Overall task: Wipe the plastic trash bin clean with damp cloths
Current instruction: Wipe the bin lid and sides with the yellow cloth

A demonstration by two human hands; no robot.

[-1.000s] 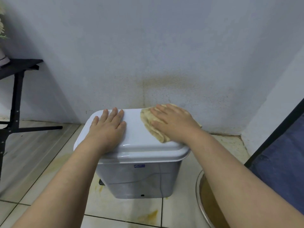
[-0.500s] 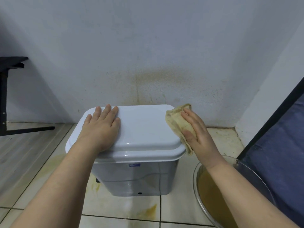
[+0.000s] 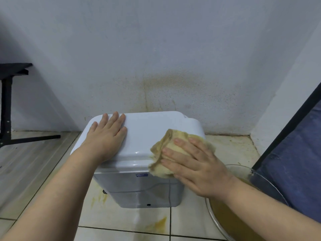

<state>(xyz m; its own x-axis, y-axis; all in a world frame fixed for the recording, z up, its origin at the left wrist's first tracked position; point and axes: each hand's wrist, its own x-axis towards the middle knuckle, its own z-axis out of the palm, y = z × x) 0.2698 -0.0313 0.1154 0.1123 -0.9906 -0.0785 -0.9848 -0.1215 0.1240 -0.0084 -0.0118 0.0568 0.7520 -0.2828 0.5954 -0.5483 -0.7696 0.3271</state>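
A white plastic trash bin [image 3: 145, 188] with a closed lid [image 3: 147, 134] stands on the tiled floor against the wall. My left hand [image 3: 106, 136] lies flat on the lid's left part, fingers straight. My right hand [image 3: 192, 164] presses a crumpled yellowish damp cloth [image 3: 165, 152] against the lid's front right corner and edge, fingers spread flat over it. The cloth hangs a little over the front rim.
A glass bowl [image 3: 243, 171] of murky yellow water sits on the floor at the right. Yellow stains mark the wall [image 3: 166, 84] and floor tiles [image 3: 156, 226]. A black stand [image 3: 7, 108] is at the left, a dark blue panel [image 3: 295, 164] at the right.
My right hand slid the cloth from the lid's back middle to its right side, then forward to the front right corner. My left hand stayed flat on the lid.
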